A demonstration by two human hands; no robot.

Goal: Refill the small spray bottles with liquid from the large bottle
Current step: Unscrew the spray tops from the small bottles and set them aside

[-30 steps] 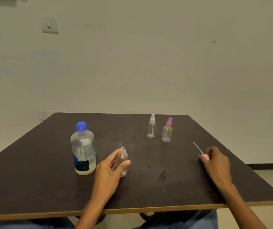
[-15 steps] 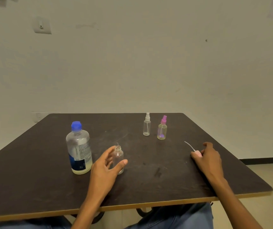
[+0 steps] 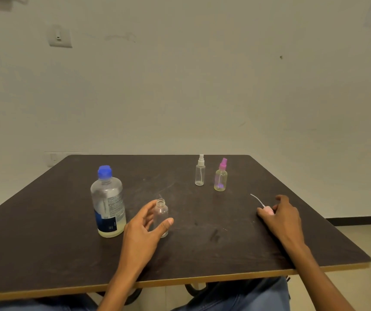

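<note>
The large clear bottle (image 3: 108, 203) with a blue cap stands upright at the left, a little pale liquid in its bottom. Just right of it stands a small clear bottle (image 3: 161, 212) with no cap. My left hand (image 3: 144, 232) cups it, thumb in front and fingers behind. At the right, my right hand (image 3: 281, 216) rests on the table with its fingers on a pink spray head (image 3: 268, 209), whose thin tube points up and left. Two capped small spray bottles stand further back: a clear one with a white top (image 3: 200, 173) and a yellowish one with a pink top (image 3: 220, 178).
The dark table (image 3: 45, 254) has a light wooden edge close to my lap. A plain wall with a switch plate (image 3: 60, 38) rises behind it. Floor shows past the table's right edge.
The view has shifted slightly. Both hands stay where they were, the left around the open bottle and the right on the spray head.
</note>
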